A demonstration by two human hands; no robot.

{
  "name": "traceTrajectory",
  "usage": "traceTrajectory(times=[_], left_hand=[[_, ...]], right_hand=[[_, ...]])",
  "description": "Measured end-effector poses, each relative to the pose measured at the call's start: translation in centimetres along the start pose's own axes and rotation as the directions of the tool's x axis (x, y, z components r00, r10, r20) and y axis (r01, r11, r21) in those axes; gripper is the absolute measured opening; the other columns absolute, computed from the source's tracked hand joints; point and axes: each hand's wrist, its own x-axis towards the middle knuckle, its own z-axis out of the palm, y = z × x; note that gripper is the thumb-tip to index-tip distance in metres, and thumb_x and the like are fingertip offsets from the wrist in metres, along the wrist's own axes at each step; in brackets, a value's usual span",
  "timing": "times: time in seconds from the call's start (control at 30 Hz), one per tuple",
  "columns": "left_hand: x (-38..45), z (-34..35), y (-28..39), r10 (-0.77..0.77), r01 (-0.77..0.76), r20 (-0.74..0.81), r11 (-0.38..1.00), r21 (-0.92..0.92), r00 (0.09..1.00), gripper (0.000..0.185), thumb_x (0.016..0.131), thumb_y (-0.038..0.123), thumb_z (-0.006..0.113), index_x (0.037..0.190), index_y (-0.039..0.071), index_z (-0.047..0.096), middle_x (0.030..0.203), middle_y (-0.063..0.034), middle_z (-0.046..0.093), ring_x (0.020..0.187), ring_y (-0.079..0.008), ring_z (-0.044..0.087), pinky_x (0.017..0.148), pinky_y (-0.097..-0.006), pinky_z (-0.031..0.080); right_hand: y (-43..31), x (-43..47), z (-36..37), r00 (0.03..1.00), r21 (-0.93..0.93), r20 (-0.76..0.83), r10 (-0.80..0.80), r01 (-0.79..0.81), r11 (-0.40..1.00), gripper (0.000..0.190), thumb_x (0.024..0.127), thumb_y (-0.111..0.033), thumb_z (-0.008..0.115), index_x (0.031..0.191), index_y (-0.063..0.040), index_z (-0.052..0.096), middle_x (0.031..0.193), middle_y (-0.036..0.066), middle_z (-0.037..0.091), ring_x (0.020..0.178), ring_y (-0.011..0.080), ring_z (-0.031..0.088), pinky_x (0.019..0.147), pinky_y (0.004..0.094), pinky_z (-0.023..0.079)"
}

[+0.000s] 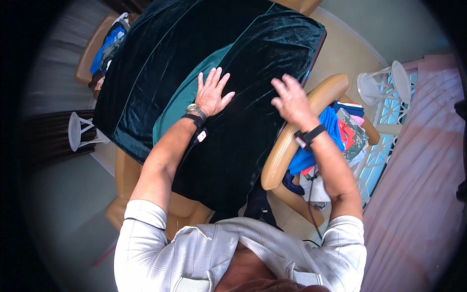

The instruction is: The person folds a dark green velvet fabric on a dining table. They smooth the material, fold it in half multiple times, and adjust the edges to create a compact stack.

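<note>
A large dark green velvet cloth (219,153) lies over a table, with thin seam lines running along it. Near its middle a smooth lighter teal strip (178,100) shows as a long curved shape. My left hand (210,93) rests palm down at the strip's right edge, fingers spread and holding nothing. A wristwatch (196,108) and a black strap with a small device are on that wrist. Over the right side of the cloth, beside a chair back, my right hand (291,99) is slightly blurred, its fingers apart and nothing visible in them.
The tan chair (304,133) at the right bears a pile of folded clothes (344,127). More clothes (111,43) lie on another chair at far left. White stools (383,84) stand by the pink curtain (419,157). A cable (311,204) hangs below my right forearm.
</note>
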Motion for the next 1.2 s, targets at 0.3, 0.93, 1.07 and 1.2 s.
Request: traceTrajectory(times=[0.3, 0.93, 1.07, 1.2], left_hand=[[-19.6, -5.3, 8.9, 0.137, -0.117, 0.131, 0.981, -0.153, 0.982, 0.071, 0.096, 0.037, 0.079, 0.158, 0.01, 0.057, 0.173, -0.0231, 0.041, 0.164, -0.0426, 0.032, 0.13, -0.0692, 0.023], [-44.4, -9.6, 15.1, 0.097, -0.065, 0.078, 0.94, -0.335, 0.992, 0.077, 0.088, 0.028, 0.087, 0.157, 0.011, 0.057, 0.172, -0.021, 0.042, 0.162, -0.0405, 0.037, 0.133, -0.066, 0.024], [-45.2, -9.1, 15.1, 0.125, -0.1, 0.054, 0.94, -0.327, 0.991, 0.089, 0.085, 0.028, 0.09, 0.162, 0.01, 0.051, 0.174, -0.0231, 0.038, 0.162, -0.0425, 0.036, 0.132, -0.0679, 0.024], [-44.4, -8.8, 15.0, 0.145, -0.125, 0.045, 0.945, -0.302, 0.988, 0.096, 0.082, 0.03, 0.092, 0.164, 0.01, 0.048, 0.175, -0.0221, 0.038, 0.163, -0.0416, 0.035, 0.132, -0.0682, 0.023]], right_hand=[[-7.7, -9.7, 4.4, 0.998, -0.08, 0.0, 0.07, -0.07, 0.994, 0.066, 0.098, -0.022, 0.077, 0.159, -0.01, 0.054, 0.165, 0.03, 0.045, 0.152, 0.0508, 0.044, 0.124, 0.0562, 0.04], [-26.2, -31.6, 8.2, 0.838, 0.473, 0.196, 0.51, -0.536, 0.699, 0.068, 0.091, -0.025, 0.091, 0.14, 0.007, 0.055, 0.121, 0.017, 0.066, 0.096, 0.0218, 0.067, 0.087, 0.0373, 0.06], [-25.7, -32.4, 12.1, 0.598, 0.595, 0.436, 0.673, -0.752, 0.283, 0.042, 0.097, -0.026, 0.087, 0.112, -0.004, 0.056, 0.087, 0.003, 0.062, 0.065, 0.0125, 0.062, 0.058, 0.0291, 0.056], [-26.8, -31.8, 10.6, 0.539, 0.658, 0.536, 0.65, -0.749, 0.079, 0.033, 0.099, -0.02, 0.085, 0.092, -0.012, 0.053, 0.075, -0.001, 0.059, 0.06, 0.0099, 0.061, 0.054, 0.0276, 0.055]])
